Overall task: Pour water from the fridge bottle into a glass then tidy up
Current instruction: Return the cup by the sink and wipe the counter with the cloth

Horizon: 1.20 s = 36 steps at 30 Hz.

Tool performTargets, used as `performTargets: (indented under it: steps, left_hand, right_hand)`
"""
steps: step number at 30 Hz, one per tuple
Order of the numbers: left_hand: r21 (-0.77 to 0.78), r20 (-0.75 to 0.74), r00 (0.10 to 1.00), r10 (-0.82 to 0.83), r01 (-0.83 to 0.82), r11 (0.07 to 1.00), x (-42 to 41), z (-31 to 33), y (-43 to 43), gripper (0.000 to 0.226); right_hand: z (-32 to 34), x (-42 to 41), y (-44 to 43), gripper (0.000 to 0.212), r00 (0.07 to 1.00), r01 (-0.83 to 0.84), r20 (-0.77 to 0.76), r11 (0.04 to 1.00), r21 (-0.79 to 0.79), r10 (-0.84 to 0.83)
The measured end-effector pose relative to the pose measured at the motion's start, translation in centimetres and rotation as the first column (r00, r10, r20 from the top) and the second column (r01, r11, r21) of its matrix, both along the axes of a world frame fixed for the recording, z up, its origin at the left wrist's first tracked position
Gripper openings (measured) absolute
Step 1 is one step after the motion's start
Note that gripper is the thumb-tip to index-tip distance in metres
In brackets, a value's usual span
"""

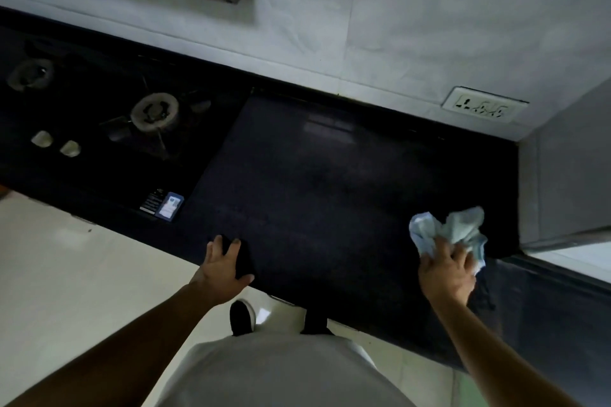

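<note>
I looked down on the dark worktop [330, 175], which ran from the gas hob [132, 116] at my left to the wall socket [484, 106] at my right. No bottle or glass showed anywhere. My right hand [446, 271] clenched the crumpled blue cloth [449, 231] at the worktop's right end, so I judged the wipe would sweep leftward. My left hand [221, 271] lay spread on the front edge, holding nothing.

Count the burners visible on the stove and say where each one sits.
2. One burner sits near the stove's right edge, beside the bare countertop. The other burner is farther left and back, near the frame edge. More may lie out of view on the left.
</note>
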<state>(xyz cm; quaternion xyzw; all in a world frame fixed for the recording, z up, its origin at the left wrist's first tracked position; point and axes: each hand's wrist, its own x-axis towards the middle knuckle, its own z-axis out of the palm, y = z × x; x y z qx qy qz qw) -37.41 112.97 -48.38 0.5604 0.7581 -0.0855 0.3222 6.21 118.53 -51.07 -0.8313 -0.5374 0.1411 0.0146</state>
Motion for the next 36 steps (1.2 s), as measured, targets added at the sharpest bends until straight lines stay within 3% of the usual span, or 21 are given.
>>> performTargets:
  steps: [3, 6, 9, 11, 13, 15, 18, 21, 23, 25, 27, 29, 32, 36]
  left_hand:
    - [0.010, -0.042, 0.999, -0.003, 0.003, 1.000, 0.3, -0.3, -0.1, 0.094]
    - [0.010, -0.057, 0.998, 0.015, -0.014, 1.000, 0.6, -0.4, -0.2, 0.093]
    - [0.022, -0.057, 0.998, 0.016, -0.015, 1.000, 0.7, -0.5, -0.3, 0.092]
    - [0.016, -0.061, 0.998, 0.020, -0.019, 1.000, 0.6, -0.6, -0.3, 0.092]
    - [0.019, -0.057, 0.998, 0.037, -0.036, 0.999, 1.0, -0.2, -0.2, 0.088]
    - [0.095, -0.038, 0.999, 0.031, -0.027, 0.995, 2.1, 0.7, -0.1, 0.072]
    - [0.360, 0.013, 0.992, -0.125, 0.112, 0.926, 4.6, 2.3, 0.3, 0.034]
    - [0.409, 0.136, 0.934, -0.331, 0.251, 0.877, 7.6, 3.9, 1.2, 0.033]
    - [0.357, 0.121, 0.871, -0.476, 0.409, 0.840, 9.7, 4.7, 2.2, 0.045]
    - [0.332, 0.112, 0.845, -0.522, 0.464, 0.822, 11.6, 5.3, 3.3, 0.045]
    - [0.340, 0.254, 0.869, -0.426, 0.332, 0.880, 13.0, 6.6, 4.4, 0.029]
    - [0.367, 0.418, 0.859, -0.296, 0.138, 0.920, 13.5, 8.3, 5.5, 0.010]
    - [0.382, 0.595, 0.776, -0.207, -0.047, 0.923, 13.2, 11.9, 7.8, 0.027]
    - [0.427, 0.706, 0.649, -0.283, -0.072, 0.902, 12.2, 18.4, 12.0, 0.028]
  right_hand:
    - [-0.5, -5.2, -2.0, 0.058, 0.999, 0.049, 0.026, 0.997, -0.063, -0.047]
    - [-0.8, -11.7, -3.3, 0.065, 0.963, -0.269, -0.030, 0.960, -0.077, 0.267]
    - [-0.2, -15.5, -3.6, 0.080, 0.687, -0.725, -0.081, 0.689, -0.007, 0.722]
    - [0.5, -16.0, -3.1, 0.085, 0.534, -0.841, -0.090, 0.539, 0.047, 0.841]
    - [1.2, -15.1, -3.2, 0.078, 0.481, -0.870, -0.081, 0.486, 0.085, 0.873]
    - [1.0, -13.1, -3.9, 0.063, 0.479, -0.869, -0.089, 0.486, 0.096, 0.873]
    - [0.3, -9.7, -4.8, 0.050, 0.459, -0.877, -0.059, 0.463, 0.125, 0.886]
    - [0.9, -9.3, -4.7, 0.018, 0.480, -0.855, -0.074, 0.485, 0.183, 0.874]
    - [2.3, -10.7, -4.0, 0.004, 0.555, -0.764, -0.202, 0.590, 0.260, 0.807]
    - [4.9, -12.5, -3.0, 0.015, 0.623, -0.583, -0.430, 0.755, 0.301, 0.653]
    - [8.5, -13.5, -1.5, 0.017, 0.594, -0.438, -0.636, 0.861, 0.258, 0.493]
    - [12.0, -13.5, 0.6, 0.021, 0.546, -0.381, -0.703, 0.883, 0.276, 0.455]
    - [16.8, -12.2, 4.0, 0.015, 0.530, -0.411, -0.664, 0.844, 0.344, 0.528]
    - [22.9, -9.8, 9.1, 0.010, 0.575, -0.425, -0.585, 0.820, 0.384, 0.572]
